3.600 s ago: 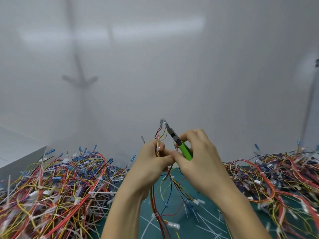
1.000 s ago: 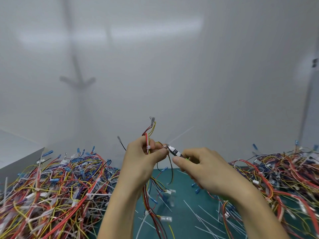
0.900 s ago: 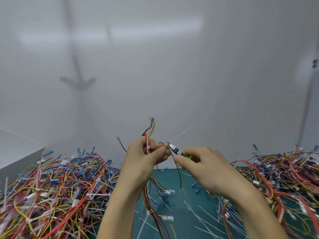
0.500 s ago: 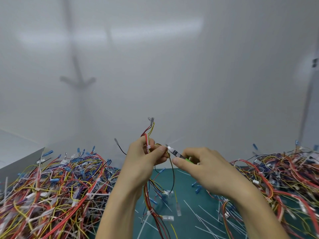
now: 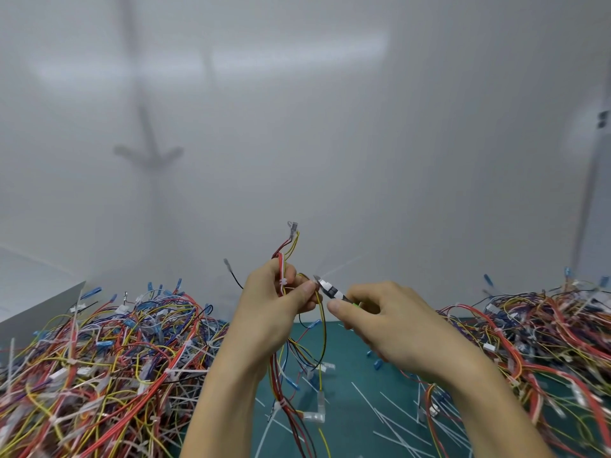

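Observation:
My left hand (image 5: 271, 312) grips a bundle of red, yellow and black wires (image 5: 285, 256) held upright above the table, with a white cable tie (image 5: 283, 283) around it at my fingers. The bundle's lower wires hang down to the mat. My right hand (image 5: 383, 322) holds small green-handled cutters (image 5: 330, 290), whose metal tip points left and lies right beside my left thumb and the wires. A thin white cable-tie tail (image 5: 344, 263) sticks out up and to the right from the tip.
A large heap of tangled coloured wires (image 5: 99, 358) fills the left of the table, another heap (image 5: 542, 332) the right. Between them lies a green cutting mat (image 5: 350, 401) strewn with cut white tie ends and loose connectors. A white wall stands behind.
Since 3.6 s ago both hands have lowered and the cutters have turned from upright to pointing left at the bundle. Over the last second the hands have hardly moved.

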{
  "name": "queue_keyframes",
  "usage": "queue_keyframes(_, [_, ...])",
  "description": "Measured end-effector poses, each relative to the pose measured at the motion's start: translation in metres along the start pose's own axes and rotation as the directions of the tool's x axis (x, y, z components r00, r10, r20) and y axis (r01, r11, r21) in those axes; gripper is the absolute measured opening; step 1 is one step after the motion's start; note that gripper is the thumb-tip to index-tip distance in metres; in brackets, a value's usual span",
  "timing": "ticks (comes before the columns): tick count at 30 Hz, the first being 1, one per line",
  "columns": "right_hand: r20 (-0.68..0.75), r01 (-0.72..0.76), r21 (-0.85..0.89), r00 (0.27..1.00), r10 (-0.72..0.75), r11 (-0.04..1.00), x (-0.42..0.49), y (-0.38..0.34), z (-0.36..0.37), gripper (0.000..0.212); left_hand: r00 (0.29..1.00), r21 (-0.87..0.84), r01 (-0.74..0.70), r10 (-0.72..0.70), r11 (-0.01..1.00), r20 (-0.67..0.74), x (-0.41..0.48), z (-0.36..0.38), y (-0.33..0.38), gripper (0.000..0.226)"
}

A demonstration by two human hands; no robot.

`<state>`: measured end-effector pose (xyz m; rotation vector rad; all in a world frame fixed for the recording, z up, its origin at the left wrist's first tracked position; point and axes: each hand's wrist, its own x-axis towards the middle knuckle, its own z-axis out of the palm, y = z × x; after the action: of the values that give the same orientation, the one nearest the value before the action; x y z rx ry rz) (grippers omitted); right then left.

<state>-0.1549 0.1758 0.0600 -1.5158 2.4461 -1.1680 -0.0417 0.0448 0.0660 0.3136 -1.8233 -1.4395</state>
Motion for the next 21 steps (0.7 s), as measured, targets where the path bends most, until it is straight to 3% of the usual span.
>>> queue_keyframes(14, [0.004, 0.000, -0.052, 1.000, 0.001, 0.999, 0.0004, 0.0031, -0.0006, 0.046, 1.000, 0.043, -0.002, 0.001, 0.999, 0.031, 0.0012, -0.0020, -0.0021, 0.029])
queue_keyframes(21, [0.040, -0.005, 0.018, 0.999, 0.005, 1.000, 0.0007, 0.0047, -0.0011, 0.039, 0.999, 0.075, -0.018, 0.015, 0.997, 0.033, 0.0018, -0.0030, -0.0034, 0.029])
